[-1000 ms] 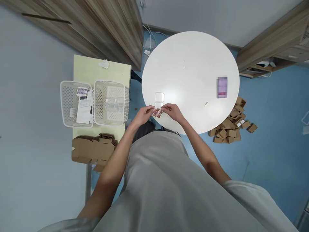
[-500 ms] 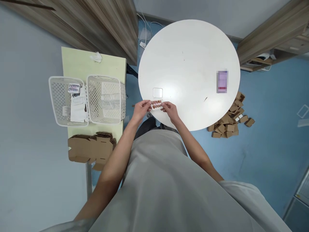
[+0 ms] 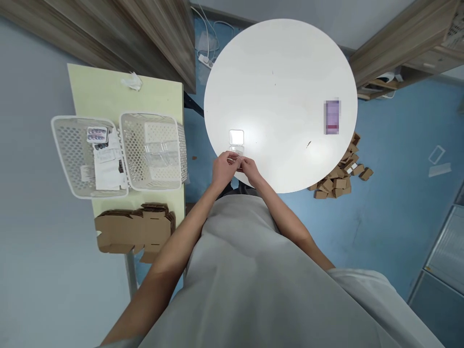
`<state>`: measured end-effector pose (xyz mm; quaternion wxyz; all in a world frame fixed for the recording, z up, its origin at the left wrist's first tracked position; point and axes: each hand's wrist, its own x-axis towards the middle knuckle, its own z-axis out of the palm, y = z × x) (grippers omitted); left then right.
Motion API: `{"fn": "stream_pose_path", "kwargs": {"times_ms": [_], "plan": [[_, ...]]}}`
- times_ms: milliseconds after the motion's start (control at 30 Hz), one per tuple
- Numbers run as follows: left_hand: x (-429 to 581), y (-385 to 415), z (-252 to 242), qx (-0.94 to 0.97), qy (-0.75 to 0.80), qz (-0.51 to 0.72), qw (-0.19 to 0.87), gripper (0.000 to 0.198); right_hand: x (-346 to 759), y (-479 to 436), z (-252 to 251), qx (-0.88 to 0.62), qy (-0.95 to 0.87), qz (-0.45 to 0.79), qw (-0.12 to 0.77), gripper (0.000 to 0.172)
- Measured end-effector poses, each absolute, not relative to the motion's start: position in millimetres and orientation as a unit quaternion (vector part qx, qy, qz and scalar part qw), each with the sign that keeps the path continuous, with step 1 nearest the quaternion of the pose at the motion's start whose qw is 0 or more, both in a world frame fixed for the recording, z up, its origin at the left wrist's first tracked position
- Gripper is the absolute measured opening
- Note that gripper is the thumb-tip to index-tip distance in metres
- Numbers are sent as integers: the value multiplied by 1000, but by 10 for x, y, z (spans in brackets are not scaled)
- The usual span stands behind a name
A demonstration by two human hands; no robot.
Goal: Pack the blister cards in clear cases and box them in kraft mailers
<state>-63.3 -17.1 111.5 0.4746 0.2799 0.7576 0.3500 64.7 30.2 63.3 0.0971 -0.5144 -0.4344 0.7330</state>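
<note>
Head view: what is at the near left edge of the round white table (image 3: 282,87)?

A person's left hand (image 3: 224,170) and right hand (image 3: 250,170), fingertips close together, fingers curled nearly closed.

Holding anything?

Cannot tell; the fingers hide whatever may lie between them.

And the clear plastic case (image 3: 237,137)?

Open on the round white table, just beyond the fingertips, its near part partly covered.

Elsewhere?

Two white baskets (image 3: 183,159) on a pale green table (image 3: 166,92) at left; a blurred purple item (image 3: 332,116) at right.
</note>
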Motion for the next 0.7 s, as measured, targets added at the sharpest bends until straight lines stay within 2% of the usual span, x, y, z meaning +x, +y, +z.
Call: {"fn": "stream_pose_path", "kwargs": {"times_ms": [233, 500, 700], "plan": [[-854, -225, 733, 235, 750, 365, 499, 34, 698, 201, 430, -606, -375, 692, 119, 33], [-932, -171, 87, 77, 711, 391, 580, 20, 765, 407, 131, -654, -408, 621, 142, 32], [-1041, -222, -87, 142, 771, 341, 519, 23, 655, 511, -89, -674, -484, 554, 70, 22]]}}
